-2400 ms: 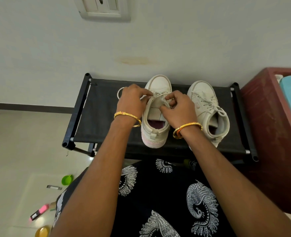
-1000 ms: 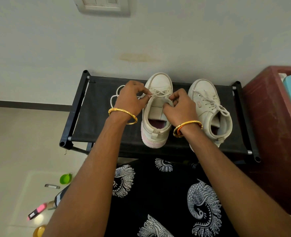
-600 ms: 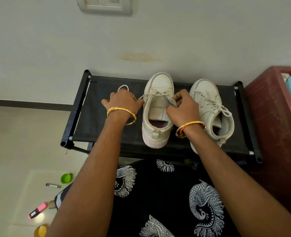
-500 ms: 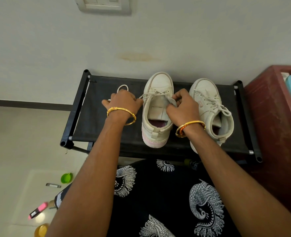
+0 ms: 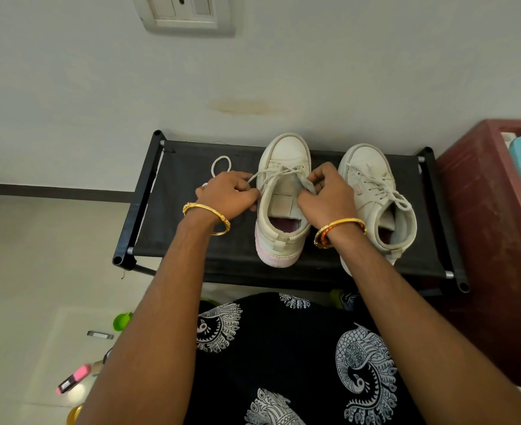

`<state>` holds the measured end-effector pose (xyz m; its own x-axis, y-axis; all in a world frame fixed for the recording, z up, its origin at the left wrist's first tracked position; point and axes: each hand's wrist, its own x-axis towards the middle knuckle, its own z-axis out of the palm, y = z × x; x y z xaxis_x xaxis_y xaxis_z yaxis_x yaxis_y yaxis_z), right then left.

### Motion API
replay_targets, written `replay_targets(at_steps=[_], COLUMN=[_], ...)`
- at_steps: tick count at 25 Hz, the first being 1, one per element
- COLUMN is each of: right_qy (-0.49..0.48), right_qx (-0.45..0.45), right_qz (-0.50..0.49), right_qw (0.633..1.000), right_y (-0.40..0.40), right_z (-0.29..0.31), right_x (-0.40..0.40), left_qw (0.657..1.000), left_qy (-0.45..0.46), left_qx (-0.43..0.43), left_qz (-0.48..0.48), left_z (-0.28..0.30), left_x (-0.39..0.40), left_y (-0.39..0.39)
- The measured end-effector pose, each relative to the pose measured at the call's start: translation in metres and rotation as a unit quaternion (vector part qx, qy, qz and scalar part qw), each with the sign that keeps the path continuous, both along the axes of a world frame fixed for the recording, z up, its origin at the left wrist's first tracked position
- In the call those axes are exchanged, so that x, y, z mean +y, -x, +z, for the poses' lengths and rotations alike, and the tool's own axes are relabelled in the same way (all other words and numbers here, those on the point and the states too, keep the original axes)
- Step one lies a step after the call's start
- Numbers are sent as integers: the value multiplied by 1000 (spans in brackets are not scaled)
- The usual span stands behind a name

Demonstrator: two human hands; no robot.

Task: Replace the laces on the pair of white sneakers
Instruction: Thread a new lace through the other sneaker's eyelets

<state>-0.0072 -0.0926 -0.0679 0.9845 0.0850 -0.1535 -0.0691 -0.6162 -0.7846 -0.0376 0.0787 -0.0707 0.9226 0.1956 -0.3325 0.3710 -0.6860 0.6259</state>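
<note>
Black fabric rack (image 5: 191, 240) against pale wall. Two white sneakers (image 5: 283, 210) at its right half, toes to wall. Left hand (image 5: 228, 194) pinches lace (image 5: 262, 174), drawn leftward from low eyelets; right hand (image 5: 326, 194) grips tongue (image 5: 306, 187). Left nearer lace end.

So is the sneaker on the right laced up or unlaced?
Laced. The right sneaker has white laces crossing its eyelets, with loose loops lying at its collar; neither hand touches it.
</note>
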Motion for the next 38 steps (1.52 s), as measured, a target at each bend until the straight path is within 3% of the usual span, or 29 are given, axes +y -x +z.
replay_targets(at_steps=[2,4,9,13,16,19,23,26,29,32,34,38], right_qy=[0,-4,2,4,3,-98,-195,-345,-412,-438,-413,-295], right_qx=[2,4,7,12,-59,-150,-51,31,97,93,66,16], right_qz=[1,4,8,12,3,32,128,104,51,29,-1,-37], right_qw=[1000,1000,1000,1000,998,983,971,932,905,894,908,955], right_y=[0,0,-1,0,2,9,21,19,13,1,-9,-20], right_z=[0,0,2,2,9,24,39,44,52,55,57,52], right_x=[-1,-2,-3,-2,2,11,25,29,27,16,4,-21], left_qw=[999,998,986,975,971,949,854,799,835,890,892,867], left_qy=[52,48,-144,-159,13,241,500,591,540,418,364,368], left_qx=[1,4,31,-41,-129,-113,-80,-84,-92,-109,-106,-71], left_qz=[13,35,81,150,199,168,119,66,46,150,248,328], left_z=[1,4,7,16,33,51,65,67,64,53,47,38], left_x=[0,-2,9,10,4,-5,-3,0,-3,-2,3,10], left_y=[-1,-1,2,3,1,3,4,8,5,0,1,1])
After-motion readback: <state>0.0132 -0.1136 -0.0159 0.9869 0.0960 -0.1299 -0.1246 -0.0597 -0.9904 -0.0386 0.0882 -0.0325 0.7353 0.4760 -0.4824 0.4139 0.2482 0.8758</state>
